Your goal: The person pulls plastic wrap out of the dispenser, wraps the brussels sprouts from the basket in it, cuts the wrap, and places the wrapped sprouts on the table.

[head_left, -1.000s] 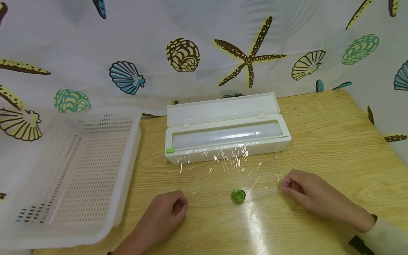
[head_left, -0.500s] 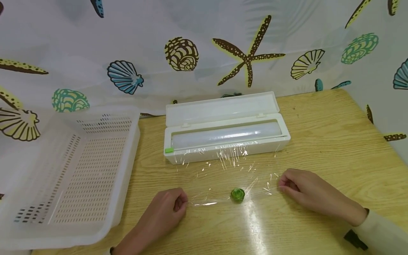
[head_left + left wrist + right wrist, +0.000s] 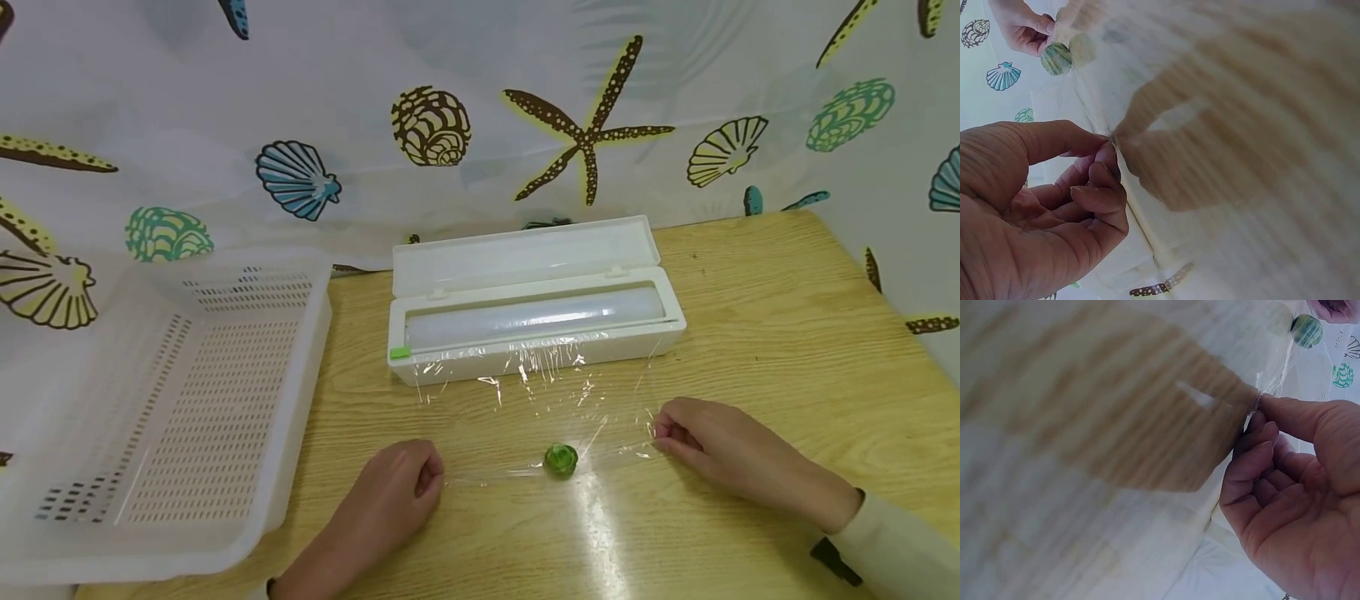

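Note:
A sheet of clear plastic wrap runs forward from a white wrap dispenser box with its lid raised. At the sheet's near left corner, my left hand pinches the film between thumb and index finger, as the left wrist view bears out. My right hand pinches the near right corner the same way. A small round green vegetable, like a Brussels sprout, sits at the near edge of the film between both hands; whether the film covers it is hard to tell. Inside the box lies the wrap roll.
On the left stands a large white perforated plastic basket. A green slide cutter sits at the box's left front corner. The wooden table backs onto a hanging cloth printed with shells and starfish.
Both hands keep their pinch and stay almost in place; the right has drifted slightly left. Glints and creases on the plastic wrap have shifted. The green vegetable and box stay put.

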`<act>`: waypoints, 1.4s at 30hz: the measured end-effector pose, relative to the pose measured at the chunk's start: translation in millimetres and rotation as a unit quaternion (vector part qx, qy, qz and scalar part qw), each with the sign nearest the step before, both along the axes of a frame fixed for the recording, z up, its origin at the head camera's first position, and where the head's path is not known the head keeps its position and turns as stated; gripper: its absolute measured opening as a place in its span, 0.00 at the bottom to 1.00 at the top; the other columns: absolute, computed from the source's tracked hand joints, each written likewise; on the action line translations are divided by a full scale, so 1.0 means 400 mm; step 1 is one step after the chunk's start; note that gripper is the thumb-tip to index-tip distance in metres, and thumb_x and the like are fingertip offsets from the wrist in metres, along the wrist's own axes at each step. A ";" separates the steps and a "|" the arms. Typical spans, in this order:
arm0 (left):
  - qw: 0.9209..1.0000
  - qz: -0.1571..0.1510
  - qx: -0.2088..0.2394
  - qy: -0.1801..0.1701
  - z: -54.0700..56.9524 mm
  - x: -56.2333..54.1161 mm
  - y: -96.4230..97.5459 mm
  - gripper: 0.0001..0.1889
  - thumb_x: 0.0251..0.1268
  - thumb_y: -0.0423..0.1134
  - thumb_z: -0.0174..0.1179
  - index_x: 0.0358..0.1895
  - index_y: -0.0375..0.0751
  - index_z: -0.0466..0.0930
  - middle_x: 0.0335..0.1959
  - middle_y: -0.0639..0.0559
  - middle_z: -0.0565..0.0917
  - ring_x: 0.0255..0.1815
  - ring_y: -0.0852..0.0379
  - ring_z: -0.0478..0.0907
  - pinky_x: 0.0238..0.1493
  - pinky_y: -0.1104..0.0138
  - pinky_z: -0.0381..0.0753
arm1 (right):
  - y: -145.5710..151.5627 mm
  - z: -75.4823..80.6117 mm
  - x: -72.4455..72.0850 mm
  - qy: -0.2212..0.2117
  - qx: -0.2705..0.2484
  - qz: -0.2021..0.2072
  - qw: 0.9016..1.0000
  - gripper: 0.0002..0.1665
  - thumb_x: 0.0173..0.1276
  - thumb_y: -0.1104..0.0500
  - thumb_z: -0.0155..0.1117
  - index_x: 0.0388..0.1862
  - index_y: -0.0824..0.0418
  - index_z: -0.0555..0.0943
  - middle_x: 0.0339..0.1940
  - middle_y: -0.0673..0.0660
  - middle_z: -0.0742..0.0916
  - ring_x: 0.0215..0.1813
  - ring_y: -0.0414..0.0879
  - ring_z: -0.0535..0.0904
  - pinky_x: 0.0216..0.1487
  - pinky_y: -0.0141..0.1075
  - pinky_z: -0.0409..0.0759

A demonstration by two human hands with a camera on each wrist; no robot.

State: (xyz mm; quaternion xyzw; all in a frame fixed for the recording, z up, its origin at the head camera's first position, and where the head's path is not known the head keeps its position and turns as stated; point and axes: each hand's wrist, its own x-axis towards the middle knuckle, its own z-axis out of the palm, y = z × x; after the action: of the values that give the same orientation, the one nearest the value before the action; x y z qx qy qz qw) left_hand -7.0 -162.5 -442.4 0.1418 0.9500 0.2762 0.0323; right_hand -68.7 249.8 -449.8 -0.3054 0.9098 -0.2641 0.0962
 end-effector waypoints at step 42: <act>0.995 -0.020 0.074 0.071 0.007 0.018 0.181 0.18 0.63 0.39 0.81 0.54 0.43 0.88 0.52 0.58 0.87 0.33 0.64 0.80 0.36 0.66 0.83 | -0.158 0.001 0.071 -0.013 -0.240 0.025 0.970 0.24 0.65 0.68 0.83 0.57 0.57 0.86 0.42 0.47 0.87 0.31 0.34 0.78 0.28 0.31 0.81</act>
State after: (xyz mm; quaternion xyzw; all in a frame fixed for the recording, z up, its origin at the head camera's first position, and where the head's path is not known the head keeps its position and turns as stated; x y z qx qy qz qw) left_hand 0.1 -90.0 -439.7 0.1815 0.9239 0.3343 -0.0402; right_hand -40.1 186.4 -449.6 -0.3384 0.8108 -0.4760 0.0381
